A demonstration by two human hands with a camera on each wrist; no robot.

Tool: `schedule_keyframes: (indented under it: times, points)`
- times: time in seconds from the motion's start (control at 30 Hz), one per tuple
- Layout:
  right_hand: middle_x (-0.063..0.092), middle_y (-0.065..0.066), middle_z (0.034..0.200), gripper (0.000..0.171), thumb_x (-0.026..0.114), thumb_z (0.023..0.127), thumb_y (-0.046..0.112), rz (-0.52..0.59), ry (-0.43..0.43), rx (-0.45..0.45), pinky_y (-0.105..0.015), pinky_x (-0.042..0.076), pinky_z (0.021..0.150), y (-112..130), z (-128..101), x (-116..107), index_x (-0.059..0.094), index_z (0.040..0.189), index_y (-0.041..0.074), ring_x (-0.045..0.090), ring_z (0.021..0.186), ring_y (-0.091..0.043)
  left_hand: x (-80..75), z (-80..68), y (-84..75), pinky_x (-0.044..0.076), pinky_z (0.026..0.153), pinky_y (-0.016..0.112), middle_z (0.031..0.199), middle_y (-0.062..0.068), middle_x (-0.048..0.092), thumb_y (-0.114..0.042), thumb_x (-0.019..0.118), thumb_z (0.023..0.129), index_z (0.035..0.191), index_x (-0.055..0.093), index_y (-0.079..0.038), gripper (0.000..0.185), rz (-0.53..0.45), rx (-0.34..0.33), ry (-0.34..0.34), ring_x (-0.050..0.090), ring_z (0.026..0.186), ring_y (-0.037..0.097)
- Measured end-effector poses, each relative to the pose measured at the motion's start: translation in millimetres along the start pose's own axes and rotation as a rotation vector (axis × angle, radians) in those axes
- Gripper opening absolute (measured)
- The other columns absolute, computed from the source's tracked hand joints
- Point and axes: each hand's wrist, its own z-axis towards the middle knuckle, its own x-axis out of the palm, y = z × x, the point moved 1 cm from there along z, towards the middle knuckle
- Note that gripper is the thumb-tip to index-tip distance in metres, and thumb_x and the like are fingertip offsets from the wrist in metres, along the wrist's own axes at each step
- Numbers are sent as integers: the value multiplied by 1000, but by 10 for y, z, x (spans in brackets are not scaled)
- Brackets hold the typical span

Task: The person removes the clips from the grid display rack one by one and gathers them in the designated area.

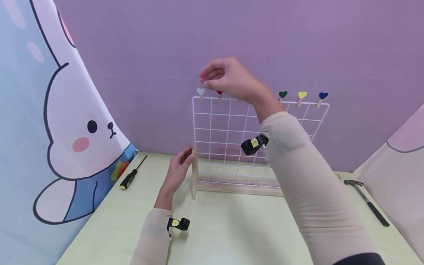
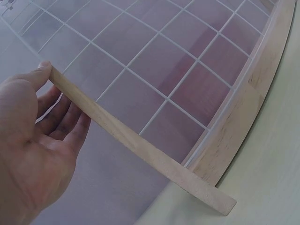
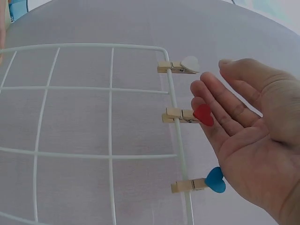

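Observation:
A white wire grid panel (image 1: 228, 140) stands upright in a wooden stand (image 1: 232, 187). Heart-topped clothespins are clipped along its top edge: white (image 3: 190, 64), red (image 3: 203, 115) and light blue (image 3: 215, 180) in the right wrist view, then green (image 1: 282, 94), yellow (image 1: 302, 95) and dark blue (image 1: 322, 96) in the head view. My left hand (image 1: 179, 167) pinches the stand's upright wooden post (image 2: 112, 123) near its top, thumb on one side and fingers on the other. Just beside the white and red clothespins hovers my right hand (image 1: 232, 79), fingers loosely bent and holding nothing.
On the left of the pale table (image 1: 212, 228) lies a screwdriver (image 1: 130, 178). A hammer (image 1: 367, 202) lies at the right side. Behind the panel is a purple wall (image 1: 149, 92), and a rabbit-print curtain (image 1: 66, 121) hangs at the left.

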Motion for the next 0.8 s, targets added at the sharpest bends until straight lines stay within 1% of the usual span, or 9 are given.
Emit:
schedule_keyframes:
  times: [0.1, 0.2, 0.27, 0.4, 0.5, 0.67, 0.8]
  points:
    - [72, -13, 114, 25, 68, 96, 6, -11, 18, 20, -23, 55, 70, -6, 17, 22, 68, 121, -1, 68, 105, -25, 6, -1, 4, 50, 104, 14, 144, 20, 59, -22, 60, 105, 149, 52, -5, 47, 4, -7, -1, 61, 118, 8]
    - [72, -10, 112, 25, 69, 96, 6, -30, 40, 36, -23, 53, 65, -6, 24, 37, 68, 121, 1, 68, 106, -29, 13, -8, 7, 50, 104, 15, 143, 19, 60, -23, 60, 105, 149, 52, -5, 48, 11, -8, -4, 61, 118, 9]
    - [72, -9, 110, 25, 69, 96, 6, -40, 44, 45, -23, 53, 66, -7, 29, 43, 68, 120, 1, 68, 105, -29, 19, -8, 9, 50, 104, 15, 142, 19, 60, -23, 60, 105, 148, 52, -5, 47, 14, -5, -5, 61, 118, 10]
    - [72, -8, 106, 22, 69, 96, 5, -51, 22, 56, -24, 53, 68, -10, 41, 50, 70, 118, 2, 68, 98, -23, 27, 0, 18, 51, 103, 15, 141, 19, 61, -23, 60, 105, 148, 53, -5, 47, 7, 3, -7, 61, 116, 10]
    - [73, -6, 104, 20, 69, 95, 5, -43, 8, 73, -24, 53, 67, -17, 47, 59, 71, 115, 2, 68, 93, -18, 28, 5, 28, 51, 103, 15, 140, 18, 62, -23, 60, 105, 147, 54, -5, 46, 7, 7, -7, 61, 116, 10]
    - [73, -5, 102, 19, 72, 94, 6, -39, 6, 98, -23, 52, 62, -41, 44, 85, 71, 113, 4, 67, 92, -18, 30, 5, 40, 51, 104, 16, 141, 17, 62, -24, 60, 105, 148, 53, -6, 47, 16, 7, -1, 61, 117, 8]
    - [73, -4, 100, 20, 72, 94, 6, -24, -8, 112, -24, 52, 65, -57, 34, 110, 72, 114, 2, 68, 95, -22, 33, 2, 42, 51, 104, 16, 141, 17, 62, -23, 60, 105, 148, 53, -5, 47, 21, 8, -5, 61, 117, 9]
